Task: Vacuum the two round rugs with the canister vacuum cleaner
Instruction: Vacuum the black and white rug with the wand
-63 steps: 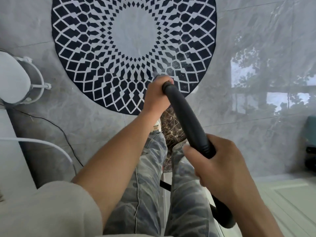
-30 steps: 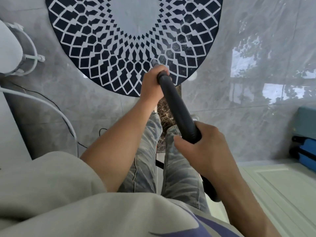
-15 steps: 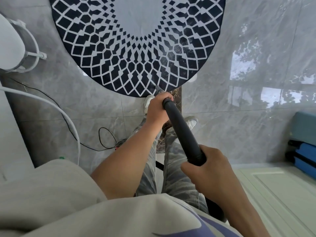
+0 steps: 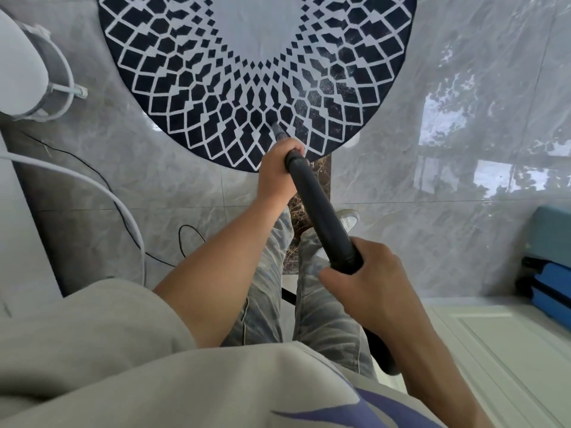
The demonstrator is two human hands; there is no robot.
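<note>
I hold the black vacuum tube point(image 4: 321, 217) in both hands. Its long axis runs on a slant from beside my right hip, low on the right, up and to the left toward the round rug point(image 4: 185, 97). At the far end it narrows to a grey nozzle point(image 4: 279, 132), which points away from me and down, its tip resting on the dark blue and white pattern just inside the rug's near edge.

My left hand point(image 4: 275, 177) is out in front, fingers wrapped tight round the top of the tube where the nozzle comes out. My right hand point(image 4: 370, 291) grips lower down, fingers curled over the tube and thumb laid along its near side.

The rug lies flat on the glossy grey tile floor point(image 4: 401, 211), its near rim just ahead of my shoe point(image 4: 347, 217). A white cable point(image 4: 136, 233) arcs across the tiles on my left. At the right edge sits a blue case point(image 4: 553, 233); I cannot tell what it holds.
</note>
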